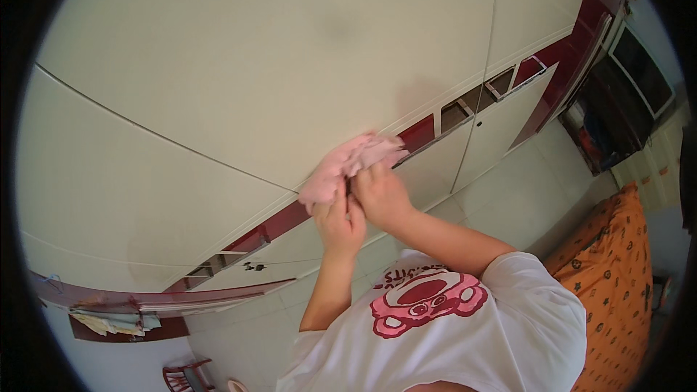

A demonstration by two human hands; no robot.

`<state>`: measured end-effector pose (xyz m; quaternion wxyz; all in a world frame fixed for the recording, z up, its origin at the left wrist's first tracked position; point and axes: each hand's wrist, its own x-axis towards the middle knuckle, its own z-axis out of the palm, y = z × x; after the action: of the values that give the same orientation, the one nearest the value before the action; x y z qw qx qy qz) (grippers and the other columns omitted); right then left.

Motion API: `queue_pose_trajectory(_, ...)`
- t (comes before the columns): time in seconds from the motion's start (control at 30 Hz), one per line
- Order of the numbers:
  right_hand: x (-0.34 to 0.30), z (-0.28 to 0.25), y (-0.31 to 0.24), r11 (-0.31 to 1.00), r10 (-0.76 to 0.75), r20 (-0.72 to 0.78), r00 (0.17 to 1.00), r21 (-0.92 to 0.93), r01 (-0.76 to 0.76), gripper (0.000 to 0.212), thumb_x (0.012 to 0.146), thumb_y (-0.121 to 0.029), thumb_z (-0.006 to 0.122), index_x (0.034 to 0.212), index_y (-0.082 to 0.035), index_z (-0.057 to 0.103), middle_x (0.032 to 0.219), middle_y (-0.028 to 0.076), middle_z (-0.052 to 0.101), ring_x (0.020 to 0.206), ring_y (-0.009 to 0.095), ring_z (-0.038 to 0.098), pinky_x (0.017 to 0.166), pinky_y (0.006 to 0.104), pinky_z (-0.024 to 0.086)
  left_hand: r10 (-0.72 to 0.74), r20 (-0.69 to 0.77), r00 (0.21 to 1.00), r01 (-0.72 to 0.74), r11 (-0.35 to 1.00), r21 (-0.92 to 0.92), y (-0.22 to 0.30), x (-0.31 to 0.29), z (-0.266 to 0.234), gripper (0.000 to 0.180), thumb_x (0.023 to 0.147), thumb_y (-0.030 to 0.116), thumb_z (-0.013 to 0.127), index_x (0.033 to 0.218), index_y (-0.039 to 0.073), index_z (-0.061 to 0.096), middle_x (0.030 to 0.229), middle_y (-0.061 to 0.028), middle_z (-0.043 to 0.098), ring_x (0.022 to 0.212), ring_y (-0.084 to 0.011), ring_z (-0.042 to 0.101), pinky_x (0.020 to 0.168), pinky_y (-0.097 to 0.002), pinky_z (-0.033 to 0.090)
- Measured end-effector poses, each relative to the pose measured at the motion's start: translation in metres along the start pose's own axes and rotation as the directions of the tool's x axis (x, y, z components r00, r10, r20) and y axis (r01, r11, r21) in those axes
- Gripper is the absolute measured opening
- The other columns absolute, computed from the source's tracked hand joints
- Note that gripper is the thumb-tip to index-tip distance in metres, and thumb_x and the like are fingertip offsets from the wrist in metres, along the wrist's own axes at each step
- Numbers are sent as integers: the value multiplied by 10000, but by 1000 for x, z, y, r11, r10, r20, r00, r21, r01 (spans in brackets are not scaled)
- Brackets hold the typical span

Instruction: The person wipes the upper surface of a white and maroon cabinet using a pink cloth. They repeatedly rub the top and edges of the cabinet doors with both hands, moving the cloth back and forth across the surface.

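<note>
A crumpled pink cloth (335,169) lies bunched against the large cream wardrobe (276,80), just above its dark red trim band (287,222). From below, my left hand (340,226) grips the cloth's lower left part. Close beside it, my right hand (382,194) has its fingers closed on the right part of the cloth. Both hands nearly touch each other, and the folds hide some fingertips.
Raised square frames (456,114) run along the band. Orange patterned bedding (606,283) is at the right, below a dark cabinet (606,112). A small reddish chair (187,376) and a shelf with folded cloths (116,321) are at lower left. Pale floor tiles (519,167) lie below.
</note>
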<state>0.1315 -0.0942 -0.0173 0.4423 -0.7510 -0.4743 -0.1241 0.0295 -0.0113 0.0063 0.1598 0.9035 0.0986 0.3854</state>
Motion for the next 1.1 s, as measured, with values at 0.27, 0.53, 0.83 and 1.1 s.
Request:
queue_pose_trajectory(0.27, 2, -2, 0, 990, 47, -154, 987, 135, -26, 294, 839, -87, 624, 1079, 49, 520, 970, 281, 551, 758, 451, 581, 654, 515, 512, 36, 27, 999, -39, 991, 129, 8, -11, -1, 469, 917, 94, 566, 1349, -83, 521, 1296, -245, 596, 1223, -400, 539, 1040, -499, 352)
queue_pose_trajectory(0.53, 10, -41, 62, 965, 246, -308, 919, 161, -205, 454, 813, -10, 616, 1213, 117, 443, 1045, 340, 541, 850, 510, 576, 724, 527, 500, 187, 188, 964, -181, 982, -49, 39, 38, 43, 384, 938, 112, 540, 1299, -7, 594, 1205, -217, 631, 1103, -370, 595, 959, -478, 396)
queue_pose_trajectory(0.83, 24, -75, 75, 917, 362, -361, 859, 306, -258, 314, 829, -40, 624, 1117, 47, 533, 932, 243, 637, 797, 398, 623, 681, 439, 505, 227, 207, 951, -149, 930, -336, 52, 60, 64, 437, 920, 87, 530, 1342, -26, 540, 1200, -243, 616, 1095, -421, 585, 954, -480, 429)
queue_pose_trajectory(1.1, 16, -76, 48, 758, 483, -142, 864, 563, -331, 266, 927, -178, 617, 988, 56, 506, 855, 235, 613, 749, 341, 598, 670, 420, 480, 180, 71, 981, -175, 982, -69, 56, 31, 58, 652, 795, 121, 701, 1401, -4, 496, 1339, -208, 524, 1238, -366, 500, 1006, -495, 368)
